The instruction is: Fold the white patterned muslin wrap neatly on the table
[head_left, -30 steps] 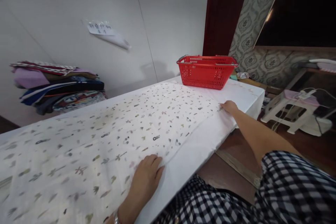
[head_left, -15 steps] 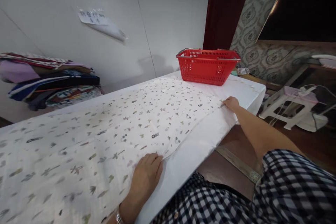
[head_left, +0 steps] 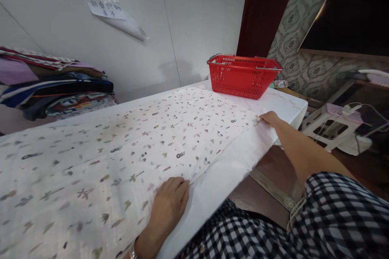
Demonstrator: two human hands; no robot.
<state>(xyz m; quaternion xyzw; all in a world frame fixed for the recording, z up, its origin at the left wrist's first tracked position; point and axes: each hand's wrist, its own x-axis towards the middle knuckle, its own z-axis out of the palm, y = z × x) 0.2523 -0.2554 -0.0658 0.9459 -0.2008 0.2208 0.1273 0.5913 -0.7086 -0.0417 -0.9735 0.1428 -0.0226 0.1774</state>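
Lengthwise, cloth point(head_left: 146, 145) runs left-right.

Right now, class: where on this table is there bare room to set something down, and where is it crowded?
Bare white table shows between the red basket and the right hand, and along the near edge between both hands. The patterned cloth covers the rest, the left hand pressing its hem. The far right corner is crowded by the basket.

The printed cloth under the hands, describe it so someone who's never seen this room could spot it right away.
Find the long white-covered table running along the grey wall. The printed cloth lies flat over most of its top, left hand on its near edge, right hand at its far corner. Unlike the plain table cover, it is speckled with small leaf and flower motifs.
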